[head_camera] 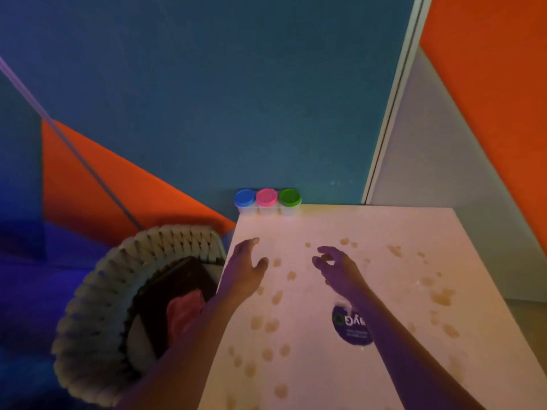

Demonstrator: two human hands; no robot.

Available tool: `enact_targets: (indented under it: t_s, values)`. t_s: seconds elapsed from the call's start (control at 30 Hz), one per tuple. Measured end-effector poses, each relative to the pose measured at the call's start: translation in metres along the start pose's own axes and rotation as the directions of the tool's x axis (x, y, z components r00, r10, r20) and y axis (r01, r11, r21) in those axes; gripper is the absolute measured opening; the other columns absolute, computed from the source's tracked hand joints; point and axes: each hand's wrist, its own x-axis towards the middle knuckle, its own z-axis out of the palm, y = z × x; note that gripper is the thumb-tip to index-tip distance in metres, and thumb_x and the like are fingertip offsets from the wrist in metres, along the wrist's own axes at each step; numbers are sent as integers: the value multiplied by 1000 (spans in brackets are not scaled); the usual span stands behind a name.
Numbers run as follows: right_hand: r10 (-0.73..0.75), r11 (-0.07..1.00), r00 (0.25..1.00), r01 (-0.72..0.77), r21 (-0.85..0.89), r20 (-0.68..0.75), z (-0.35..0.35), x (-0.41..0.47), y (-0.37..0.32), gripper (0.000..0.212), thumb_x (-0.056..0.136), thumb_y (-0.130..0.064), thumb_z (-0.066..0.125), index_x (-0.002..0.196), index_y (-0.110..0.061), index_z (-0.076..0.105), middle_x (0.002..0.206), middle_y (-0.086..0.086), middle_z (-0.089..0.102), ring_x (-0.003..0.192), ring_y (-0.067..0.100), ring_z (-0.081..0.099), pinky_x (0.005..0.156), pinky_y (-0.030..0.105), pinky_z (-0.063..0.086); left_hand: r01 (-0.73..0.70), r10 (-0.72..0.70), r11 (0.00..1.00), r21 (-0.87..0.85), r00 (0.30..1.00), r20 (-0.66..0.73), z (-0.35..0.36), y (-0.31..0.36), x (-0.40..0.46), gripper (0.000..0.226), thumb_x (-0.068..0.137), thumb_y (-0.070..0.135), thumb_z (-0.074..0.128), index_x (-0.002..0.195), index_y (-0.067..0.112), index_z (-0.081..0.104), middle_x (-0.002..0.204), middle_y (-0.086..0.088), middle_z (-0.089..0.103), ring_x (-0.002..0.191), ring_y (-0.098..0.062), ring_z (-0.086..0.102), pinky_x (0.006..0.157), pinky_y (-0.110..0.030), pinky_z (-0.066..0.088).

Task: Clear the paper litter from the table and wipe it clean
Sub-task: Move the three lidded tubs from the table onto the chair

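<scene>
Pale table [384, 229] w/ brown stains, long axis away; left hand [247, 269], right hand [336, 269] loosely spread, empty.

Playroom or home setting: blue and orange wall panels [207, 84] are surrounding a table [399, 232], with modelling-dough tubs [268, 201] sitting along its far edge and a woven basket [97, 306] standing beside its left edge.
</scene>
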Motion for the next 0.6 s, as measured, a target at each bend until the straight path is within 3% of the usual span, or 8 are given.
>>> enact_targets:
  t_s: [0.23,0.37,0.47,0.6]
  values:
    - [52,998,996,-54,-17,-69,37,129,-31,43,93,-38,63,132,-20,59,125,12,63,99,30,64,95,51,52,85,-85,994,71,996,-2,-15,-44,138,58,95,31,63,148,18,44,145,-13,48,132,-29,49,108,-36,41]
    - [101,994,989,-103,-20,-109,52,190,-35,49,96,-35,57,141,-16,51,139,16,54,115,36,61,100,50,49,123,-124,990,70,992,21,-10,-65,200,60,97,30,61,150,12,42,147,-16,47,134,-30,49,109,-34,38]
    - [124,990,982,-133,-55,-146,59,229,-36,52,99,-31,53,146,-11,45,146,19,47,131,35,48,109,39,39,126,-131,987,99,990,48,-3,-79,239,61,99,31,59,152,10,38,152,-18,43,139,-31,44,112,-33,34]
    - [135,979,975,-158,-126,-174,68,273,-35,55,101,-32,49,149,-7,37,149,23,41,138,36,40,110,38,34,152,-161,983,106,984,82,11,-102,284,62,101,31,56,154,9,33,153,-21,39,140,-33,42,113,-35,33]
